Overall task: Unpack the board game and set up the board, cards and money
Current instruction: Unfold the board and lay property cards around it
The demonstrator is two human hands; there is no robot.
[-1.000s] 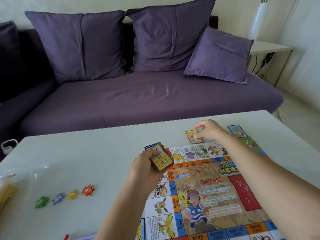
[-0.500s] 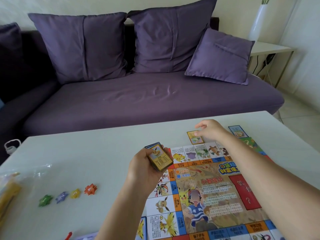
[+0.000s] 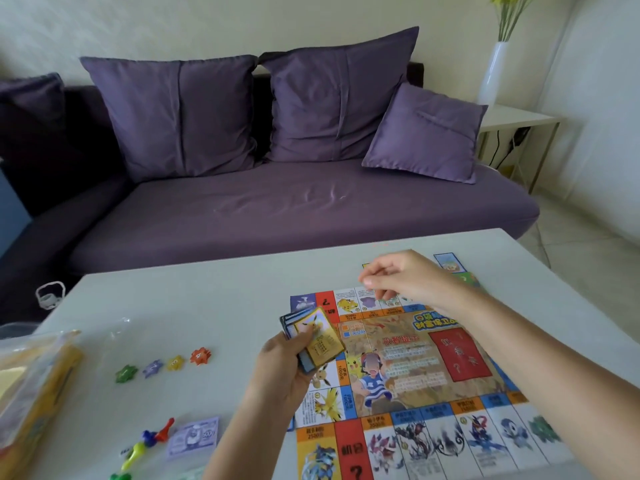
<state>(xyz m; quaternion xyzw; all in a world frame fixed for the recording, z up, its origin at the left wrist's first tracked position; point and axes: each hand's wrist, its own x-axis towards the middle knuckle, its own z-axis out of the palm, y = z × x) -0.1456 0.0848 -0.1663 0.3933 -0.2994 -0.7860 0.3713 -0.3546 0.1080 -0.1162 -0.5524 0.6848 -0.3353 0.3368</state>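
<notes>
Board [image 3: 460, 355]: unfolded and flat on the counter [image 3: 207, 306], its printed squares facing up.
Left grip [image 3: 284, 368]: above the board's left edge, fingers and thumb curled round the deck of cards [image 3: 313, 339].
Deck of cards: held fanned a little, a yellow-framed card on top and facing up, over the board's left column of squares.
Right grip [image 3: 405, 278]: raised over the board's far edge, fingers loosely curled with the forefinger pointing left. No card shows in it.
Blue-framed card [image 3: 449, 263]: flat on the counter just beyond the board's far edge, to the right of the right grip.
Star tokens: four in a slanting row well to the left of the board, green [image 3: 126, 373], purple [image 3: 152, 368], yellow [image 3: 175, 362] and orange [image 3: 200, 356], the orange one nearest the board.
Purple banknotes [image 3: 193, 436]: a small stack left of the board's near left corner.
Coloured pawns [image 3: 149, 441]: a loose cluster just left of the banknotes, farther from the board.
Plastic bag [image 3: 34, 386]: at the counter's left edge, far from the board, with something yellow inside.
Sofa [image 3: 277, 216]: purple, beyond the board's far side, with cushions propped along its back.
White vase [image 3: 491, 74]: on a side table past the sofa's right end.
</notes>
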